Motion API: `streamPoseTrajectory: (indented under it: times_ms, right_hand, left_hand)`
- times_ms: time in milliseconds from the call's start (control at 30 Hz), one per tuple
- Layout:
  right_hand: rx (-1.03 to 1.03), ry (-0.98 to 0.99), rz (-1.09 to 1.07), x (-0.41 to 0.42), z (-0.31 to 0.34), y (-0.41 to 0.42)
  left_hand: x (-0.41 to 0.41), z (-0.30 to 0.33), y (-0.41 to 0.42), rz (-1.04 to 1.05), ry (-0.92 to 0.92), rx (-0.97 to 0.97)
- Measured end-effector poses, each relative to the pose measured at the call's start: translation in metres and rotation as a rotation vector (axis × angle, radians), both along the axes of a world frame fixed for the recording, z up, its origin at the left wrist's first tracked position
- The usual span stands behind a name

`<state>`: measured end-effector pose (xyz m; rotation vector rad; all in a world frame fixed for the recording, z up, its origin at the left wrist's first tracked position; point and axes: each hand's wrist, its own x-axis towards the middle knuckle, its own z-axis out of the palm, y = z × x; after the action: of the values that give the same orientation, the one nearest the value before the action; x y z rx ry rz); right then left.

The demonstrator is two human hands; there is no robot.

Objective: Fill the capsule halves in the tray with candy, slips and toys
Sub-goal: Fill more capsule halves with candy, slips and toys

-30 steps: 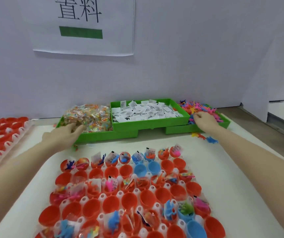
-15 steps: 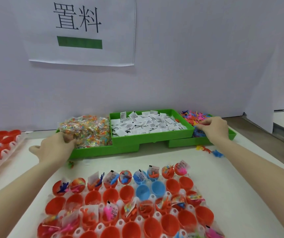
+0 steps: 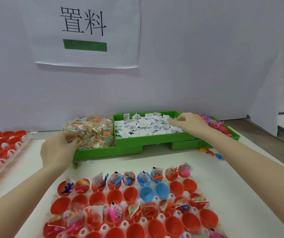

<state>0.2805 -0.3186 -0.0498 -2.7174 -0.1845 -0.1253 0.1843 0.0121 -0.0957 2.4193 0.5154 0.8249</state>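
Left hand (image 3: 59, 150) fingers curled, pinching clear-wrapped multicoloured candy packets (image 3: 93, 133) at the near-left edge of the heap in the left green plastic bin (image 3: 103, 152). Right hand (image 3: 192, 123) fingertips curled onto small white printed paper slips (image 3: 146, 127) at the right end of the middle green bin (image 3: 155, 140); cannot tell if a slip is gripped. Clear tray of red and blue plastic capsule halves (image 3: 134, 203) sits nearest, openings up, rows running left-right.

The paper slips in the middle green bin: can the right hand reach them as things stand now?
Probably yes. The right hand is already over the paper slips in the open middle green bin, fingers curled down at the pile. Nothing covers them; whether it already pinches one is unclear.
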Motion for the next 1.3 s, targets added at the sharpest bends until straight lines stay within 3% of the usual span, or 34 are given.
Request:
streamPoseTrajectory:
  times_ms: [100, 267, 467, 667, 867, 1133, 1233, 1300]
  right_hand:
    - [-0.112, 0.096, -0.01, 0.002, 0.001, 0.012]
    - [0.124, 0.115, -0.095, 0.003, 0.002, 0.019]
    - [0.318, -0.037, -0.099, -0.006, 0.01, 0.019]
    - [0.456, -0.198, -0.091, -0.01, 0.015, 0.021]
    - [0.223, -0.28, -0.105, -0.014, 0.011, 0.021]
    - [0.598, -0.245, -0.165, -0.017, 0.018, 0.021]
    - [0.441, -0.226, -0.203, -0.015, 0.021, 0.023]
    - [0.462, -0.232, -0.192, -0.019, 0.024, 0.026]
  left_hand:
    - [-0.004, 0.005, -0.004, 0.023, -0.109, -0.058]
    - [-0.023, 0.018, -0.015, -0.032, -0.305, -0.292]
    - [-0.053, 0.032, -0.039, -0.209, -0.372, -0.466]
    - [-0.075, 0.041, -0.059, -0.304, -0.352, -0.562]
    - [-0.095, 0.045, -0.069, -0.366, -0.318, -0.613]
    - [-0.11, 0.052, -0.073, -0.397, -0.254, -0.677]
    - [-0.114, 0.055, -0.078, -0.419, -0.225, -0.737]
    - [-0.117, 0.057, -0.082, -0.434, -0.199, -0.824]
